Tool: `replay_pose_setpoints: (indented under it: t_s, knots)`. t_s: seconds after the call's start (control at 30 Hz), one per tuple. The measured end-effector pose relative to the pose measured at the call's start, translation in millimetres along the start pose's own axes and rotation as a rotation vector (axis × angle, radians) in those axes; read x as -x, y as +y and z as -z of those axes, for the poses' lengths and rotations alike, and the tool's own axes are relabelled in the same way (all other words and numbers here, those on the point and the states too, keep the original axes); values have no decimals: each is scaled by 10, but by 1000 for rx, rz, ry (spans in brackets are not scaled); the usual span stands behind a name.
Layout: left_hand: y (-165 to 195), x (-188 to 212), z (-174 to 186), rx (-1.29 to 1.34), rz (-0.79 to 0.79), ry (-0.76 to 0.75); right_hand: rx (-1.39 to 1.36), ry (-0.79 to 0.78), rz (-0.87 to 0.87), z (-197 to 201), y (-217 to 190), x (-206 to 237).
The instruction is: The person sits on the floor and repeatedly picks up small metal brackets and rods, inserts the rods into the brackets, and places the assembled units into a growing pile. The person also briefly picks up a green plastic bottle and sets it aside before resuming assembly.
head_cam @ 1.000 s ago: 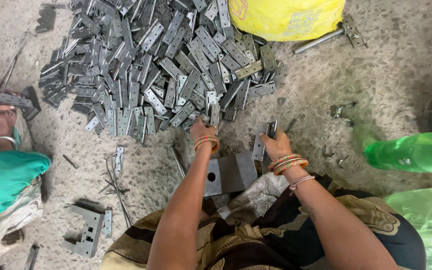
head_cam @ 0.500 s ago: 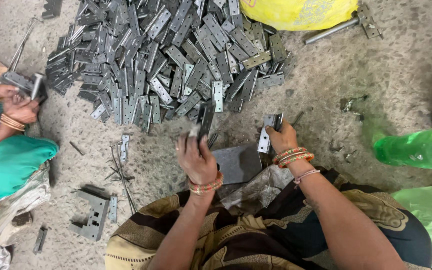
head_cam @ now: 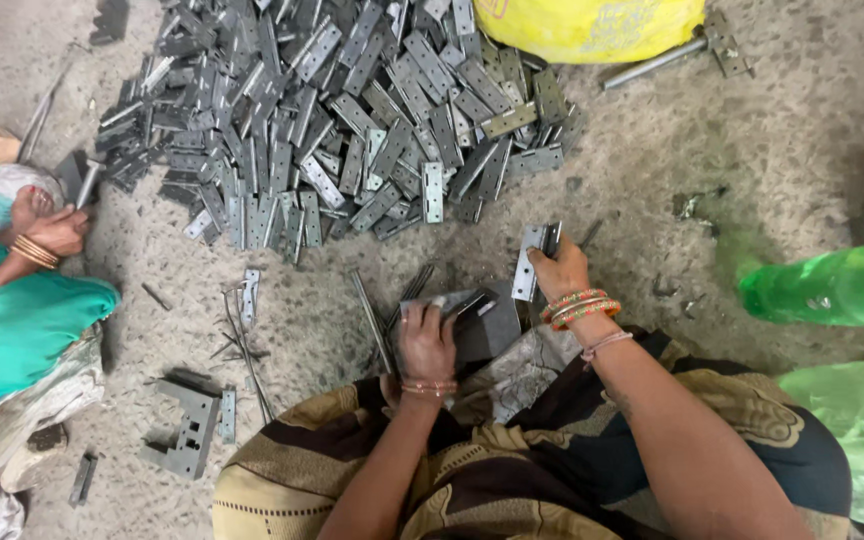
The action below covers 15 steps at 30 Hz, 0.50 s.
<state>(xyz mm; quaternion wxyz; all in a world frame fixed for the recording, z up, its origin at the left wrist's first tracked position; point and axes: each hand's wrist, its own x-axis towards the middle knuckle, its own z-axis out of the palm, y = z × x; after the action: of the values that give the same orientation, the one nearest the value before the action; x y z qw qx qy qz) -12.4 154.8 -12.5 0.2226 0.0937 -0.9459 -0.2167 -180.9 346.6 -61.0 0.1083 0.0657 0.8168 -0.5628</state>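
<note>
A big heap of grey metal hinges (head_cam: 352,130) covers the concrete floor (head_cam: 752,170) from ten to one o'clock, the flat plates lying at every angle. At twelve to one o'clock a yellow sack (head_cam: 592,22) sits bulging against the heap's far edge, plain in colour, with a steel rod (head_cam: 652,64) beside it. At three o'clock a green plastic bottle (head_cam: 832,285) lies on its side, long axis running left to right, and a pale green plastic bag (head_cam: 857,430) lies below it at four o'clock. Another person in teal cloth (head_cam: 12,320) sits at nine o'clock. Near centre, the right hand (head_cam: 557,270) is clamped on a hinge leaf (head_cam: 529,262) held upright, its long axis pointing toward twelve o'clock. The left hand (head_cam: 425,345), just beside at seven o'clock of it, presses closed on a dark metal block (head_cam: 477,320) bearing thin pins (head_cam: 407,290) that slant toward one o'clock.
</note>
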Motion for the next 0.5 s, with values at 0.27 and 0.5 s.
replay_pose_setpoints:
  t_s: [0.27,0.5]
  knots:
    - [-113,154,-170,-69,-68,-161,69,-9,-5,39,-21,7]
    - [-243,-8,-217,-89,217,-277,-10,-12,-1,16,-64,13]
